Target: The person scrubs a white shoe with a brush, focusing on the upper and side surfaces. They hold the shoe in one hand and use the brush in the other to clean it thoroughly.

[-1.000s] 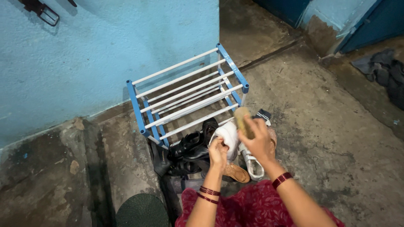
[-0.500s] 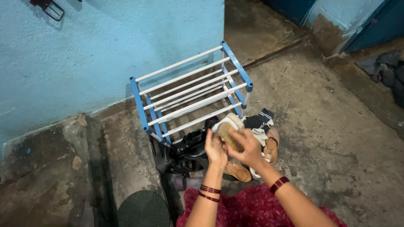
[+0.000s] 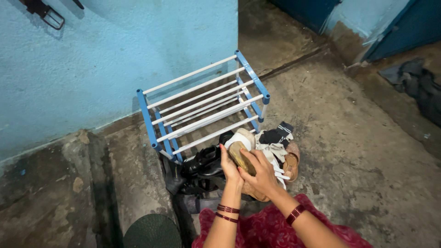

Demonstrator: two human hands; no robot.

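We see a blue-and-white shoe rack (image 3: 204, 108) standing empty-shelved against a pale blue wall (image 3: 115, 50), left of centre on a stained concrete floor (image 3: 358, 151). Just near of the rack lie black shoes (image 3: 202, 167), with a tan sandal (image 3: 290, 164) and dark striped socks (image 3: 277, 134) to their right. A dark round mat (image 3: 152, 232) sits at the near edge, left of a red patterned garment (image 3: 271, 229). A belt buckle (image 3: 48, 16) hangs high on the wall at far left. Dark crumpled cloth (image 3: 420, 87) lies at far right, below a dark blue door (image 3: 409, 23).
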